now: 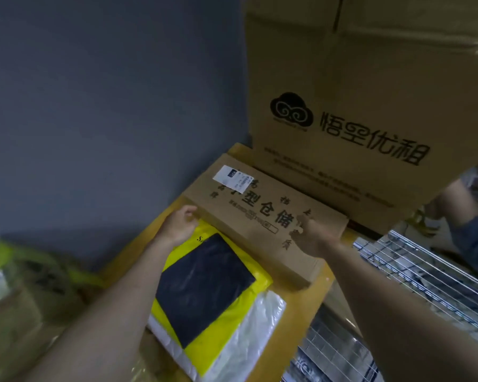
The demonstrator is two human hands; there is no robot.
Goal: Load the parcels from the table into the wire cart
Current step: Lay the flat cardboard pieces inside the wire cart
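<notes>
Two hands reach the flat cardboard box (262,216) lying on the table (309,301): the left hand (178,226), fingers curled, at its near-left edge, the right hand (312,235) gripping its near long side (fingertips blurred). Plastic parcels (213,293) lie just beside it; the wire cart (425,274) stands right, beyond the table edge.

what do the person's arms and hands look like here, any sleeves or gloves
Both arms are bare from as far up as the picture reaches down to the wrists: no sleeves show. The left hand and right hand wear no gloves. No watch, bracelet or wristband shows on either wrist, and no rings can be made out, though the fingers are blurred.
</notes>
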